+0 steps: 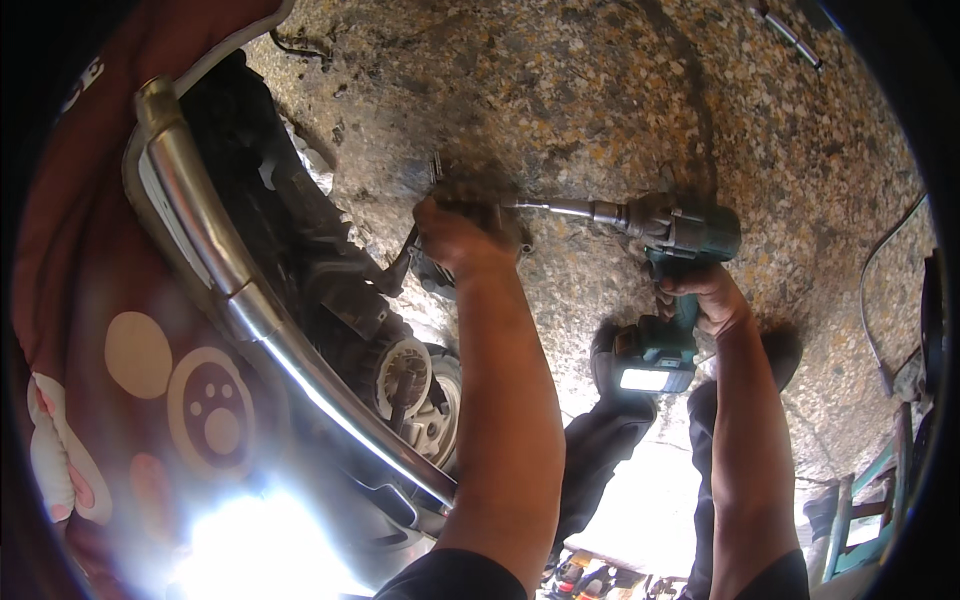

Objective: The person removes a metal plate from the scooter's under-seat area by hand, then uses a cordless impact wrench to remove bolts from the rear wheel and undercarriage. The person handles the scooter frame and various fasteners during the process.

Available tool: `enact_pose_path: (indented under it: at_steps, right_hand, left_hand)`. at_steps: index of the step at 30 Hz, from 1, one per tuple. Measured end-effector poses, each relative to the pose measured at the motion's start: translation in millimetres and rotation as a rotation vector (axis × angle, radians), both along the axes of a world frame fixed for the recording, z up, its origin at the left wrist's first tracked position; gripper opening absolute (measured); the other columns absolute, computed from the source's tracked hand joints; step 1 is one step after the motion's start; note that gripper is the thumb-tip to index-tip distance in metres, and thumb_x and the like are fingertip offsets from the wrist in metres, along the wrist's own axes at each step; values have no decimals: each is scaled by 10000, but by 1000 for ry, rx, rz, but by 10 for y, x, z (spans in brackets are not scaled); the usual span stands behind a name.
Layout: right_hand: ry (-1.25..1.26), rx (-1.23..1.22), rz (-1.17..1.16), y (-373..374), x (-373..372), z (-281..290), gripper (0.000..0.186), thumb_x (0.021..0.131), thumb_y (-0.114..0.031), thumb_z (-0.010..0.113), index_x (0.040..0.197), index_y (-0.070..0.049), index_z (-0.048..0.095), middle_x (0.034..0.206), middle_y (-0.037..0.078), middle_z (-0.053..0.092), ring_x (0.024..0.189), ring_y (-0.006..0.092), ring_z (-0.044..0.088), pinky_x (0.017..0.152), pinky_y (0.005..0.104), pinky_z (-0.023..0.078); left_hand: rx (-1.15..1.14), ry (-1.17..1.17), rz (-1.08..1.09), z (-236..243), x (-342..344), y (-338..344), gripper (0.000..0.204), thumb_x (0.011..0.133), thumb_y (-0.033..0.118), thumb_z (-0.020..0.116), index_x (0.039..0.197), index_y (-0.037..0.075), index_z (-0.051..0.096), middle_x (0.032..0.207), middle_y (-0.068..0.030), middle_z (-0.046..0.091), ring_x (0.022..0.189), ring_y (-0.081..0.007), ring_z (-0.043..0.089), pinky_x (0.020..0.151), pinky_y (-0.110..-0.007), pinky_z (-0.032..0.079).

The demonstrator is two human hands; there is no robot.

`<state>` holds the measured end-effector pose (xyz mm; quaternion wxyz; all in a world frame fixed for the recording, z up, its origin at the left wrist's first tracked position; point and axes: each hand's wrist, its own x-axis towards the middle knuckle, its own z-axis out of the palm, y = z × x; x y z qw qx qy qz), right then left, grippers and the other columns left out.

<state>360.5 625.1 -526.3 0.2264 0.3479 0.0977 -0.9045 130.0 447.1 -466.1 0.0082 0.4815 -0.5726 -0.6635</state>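
My right hand [712, 296] is wrapped round the handle of a green and black cordless impact wrench [700, 232], whose battery end hangs below the hand. From its nose a long metal extension [565, 207] points left. Its tip meets or nearly meets a dark metal part [492, 212]; exact contact is hard to see. Closed over that part is my left hand [460, 238], with its fingers partly hidden on the far side. Just below the left hand, more of a dark, greasy mechanism shows beside the vehicle.
A vehicle with reddish-brown panels and a chrome bar [225, 270] fills the left side, with a wheel [440, 410] under it. A metal rod [795, 40] lies on the speckled floor at far right. A cable [868, 290] and a green frame [865, 510] stand right.
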Motion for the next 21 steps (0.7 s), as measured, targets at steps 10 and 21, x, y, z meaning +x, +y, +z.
enact_pose_path:
  at_steps: [10, 21]
  right_hand:
    - [103, -30, -64, -51, -142, 3, 312, 698, -48, 763, 986, -2, 652, 726, 57, 635, 563, 153, 581, 523, 299, 504]
    - [-14, 21, -65, 146, 48, 18, 350, 677, -53, 708, 1019, 1, 664, 707, 52, 616, 563, 155, 566, 533, 304, 479]
  left_hand:
    - [-1066, -612, -740, -49, -183, -230, 440, 966, 386, 414, 1178, 36, 575, 1153, -119, 627, 994, -241, 628, 844, -380, 549]
    - [-98, 507, 271, 396, -673, -458, 426, 962, 406, 402, 1108, 52, 588, 1019, -90, 634, 893, -227, 634, 779, -362, 550]
